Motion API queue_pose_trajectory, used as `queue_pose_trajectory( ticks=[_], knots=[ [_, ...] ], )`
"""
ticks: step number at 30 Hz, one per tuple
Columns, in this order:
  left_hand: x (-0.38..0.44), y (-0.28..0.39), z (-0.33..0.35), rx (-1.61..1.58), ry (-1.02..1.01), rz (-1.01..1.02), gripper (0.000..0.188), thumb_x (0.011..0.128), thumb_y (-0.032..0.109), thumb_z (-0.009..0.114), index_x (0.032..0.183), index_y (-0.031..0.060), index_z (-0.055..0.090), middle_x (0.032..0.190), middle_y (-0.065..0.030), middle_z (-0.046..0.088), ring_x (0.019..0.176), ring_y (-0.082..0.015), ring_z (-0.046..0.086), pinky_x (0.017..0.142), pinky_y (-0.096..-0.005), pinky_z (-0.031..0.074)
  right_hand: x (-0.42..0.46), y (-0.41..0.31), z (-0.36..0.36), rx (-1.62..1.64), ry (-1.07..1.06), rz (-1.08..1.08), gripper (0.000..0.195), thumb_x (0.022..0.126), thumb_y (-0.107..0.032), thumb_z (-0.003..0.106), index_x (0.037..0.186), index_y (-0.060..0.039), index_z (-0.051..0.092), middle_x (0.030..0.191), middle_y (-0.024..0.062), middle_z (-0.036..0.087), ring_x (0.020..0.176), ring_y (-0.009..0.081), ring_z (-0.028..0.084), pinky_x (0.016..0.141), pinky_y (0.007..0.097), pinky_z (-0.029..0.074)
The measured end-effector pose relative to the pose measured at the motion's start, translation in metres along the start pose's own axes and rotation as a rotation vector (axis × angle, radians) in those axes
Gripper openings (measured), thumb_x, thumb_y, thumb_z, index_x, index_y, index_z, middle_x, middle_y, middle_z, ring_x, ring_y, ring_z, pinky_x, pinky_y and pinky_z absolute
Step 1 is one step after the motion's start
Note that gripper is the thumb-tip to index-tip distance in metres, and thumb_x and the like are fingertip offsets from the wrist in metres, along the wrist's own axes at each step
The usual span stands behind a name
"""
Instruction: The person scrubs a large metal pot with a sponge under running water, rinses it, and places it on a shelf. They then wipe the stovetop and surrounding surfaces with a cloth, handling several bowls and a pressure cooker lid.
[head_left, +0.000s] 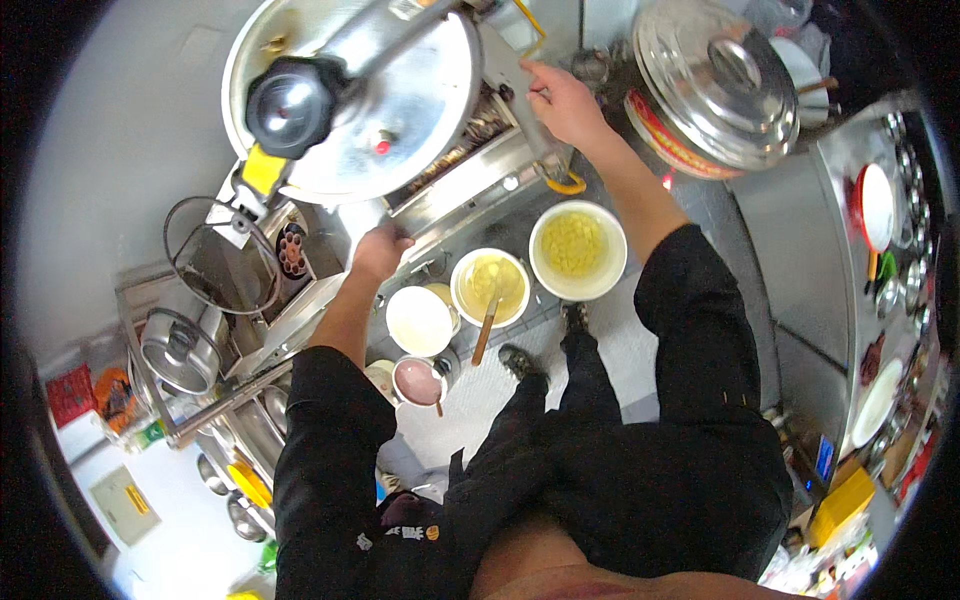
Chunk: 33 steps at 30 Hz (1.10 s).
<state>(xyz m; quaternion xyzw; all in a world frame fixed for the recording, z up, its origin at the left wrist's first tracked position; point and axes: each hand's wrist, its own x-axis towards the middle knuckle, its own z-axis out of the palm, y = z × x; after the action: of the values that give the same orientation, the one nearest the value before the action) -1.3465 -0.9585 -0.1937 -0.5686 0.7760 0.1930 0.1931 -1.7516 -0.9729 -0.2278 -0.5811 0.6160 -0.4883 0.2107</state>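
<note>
A large pressure cooker (420, 97), its metal lid crossed by a clamp bar with a black knob (290, 107), sits on a stainless steel stove. Below its rim, my left hand (381, 253) is at the stove's front ledge (457, 184); whether the fingers grip the ledge is hidden. My right hand (566, 103) reaches to the stove's right end, beside a metal pipe (536, 139) with a yellow handle (566, 184). Its fingers are apart and nothing shows in them; contact with the stove is unclear.
On the floor stand a bucket of yellow pieces (574, 244), another with a wooden-handled ladle (487, 322), a white bucket (418, 321) and a pinkish-filled container (418, 381). A lidded steel pot (720, 82) stands right; a round wire-rimmed strainer (221, 255) lies left. A steel counter (795, 247) runs along the right.
</note>
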Motion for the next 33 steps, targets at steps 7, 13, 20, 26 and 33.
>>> queue_pose_trajectory(
  ticks=[7, 13, 20, 26, 33],
  knots=[
    [0.011, 0.0, 0.005, -0.106, -0.008, -0.045, 0.04, 0.094, 0.037, 0.072, 0.118, 0.0055, 0.07, 0.118, -0.0204, 0.071, 0.115, -0.0381, 0.065, 0.098, -0.0476, 0.051, 0.057, -0.002, 0.016, -0.556, -0.446, -0.088, 0.035, 0.092, -0.015, 0.057, 0.124, -0.0106, 0.071, 0.114, 0.0215, 0.071, 0.105, 0.0424, 0.067, 0.092, 0.0522, 0.055],
    [-0.001, 0.0, 0.006, -0.175, 0.045, -0.042, 0.035, 0.095, 0.037, 0.071, 0.114, 0.0071, 0.07, 0.121, -0.0217, 0.07, 0.115, -0.0378, 0.065, 0.098, -0.0461, 0.051, 0.045, 0.013, 0.012, -0.477, -0.273, 0.03, 0.031, 0.089, -0.023, 0.066, 0.116, -0.0075, 0.069, 0.113, 0.0223, 0.071, 0.108, 0.0438, 0.065, 0.092, 0.0533, 0.053],
    [-0.027, -0.048, -0.006, -1.008, 0.594, -0.174, 0.041, 0.097, 0.037, 0.07, 0.114, 0.0003, 0.065, 0.113, -0.0254, 0.07, 0.111, -0.0333, 0.068, 0.093, -0.0436, 0.052, -0.01, -0.081, -0.102, -0.218, 0.052, -0.028, 0.024, 0.09, -0.018, 0.074, 0.107, -0.001, 0.068, 0.093, 0.0166, 0.072, 0.087, 0.0275, 0.071, 0.081, 0.0386, 0.056],
    [-0.104, 0.005, -0.167, -0.379, 1.148, 0.075, 0.112, 0.069, 0.049, 0.092, 0.152, -0.0029, 0.039, 0.152, -0.0284, 0.045, 0.143, -0.0442, 0.04, 0.12, -0.049, 0.034, 0.075, -0.293, -0.122, -0.355, -0.205, -0.521, 0.026, 0.091, -0.018, 0.073, 0.114, -0.0062, 0.069, 0.105, 0.0153, 0.072, 0.096, 0.0322, 0.071, 0.083, 0.0403, 0.057],
    [-0.089, 0.015, -0.186, -0.49, 0.968, 0.107, 0.094, 0.074, 0.046, 0.089, 0.144, -0.0035, 0.05, 0.147, -0.0317, 0.051, 0.139, -0.0438, 0.049, 0.117, -0.0472, 0.04, 0.143, -0.357, -0.05, -0.769, -0.549, -0.799, 0.019, 0.091, -0.022, 0.067, 0.104, -0.0079, 0.067, 0.097, 0.0157, 0.072, 0.095, 0.0394, 0.069, 0.081, 0.0502, 0.057]
  ],
)
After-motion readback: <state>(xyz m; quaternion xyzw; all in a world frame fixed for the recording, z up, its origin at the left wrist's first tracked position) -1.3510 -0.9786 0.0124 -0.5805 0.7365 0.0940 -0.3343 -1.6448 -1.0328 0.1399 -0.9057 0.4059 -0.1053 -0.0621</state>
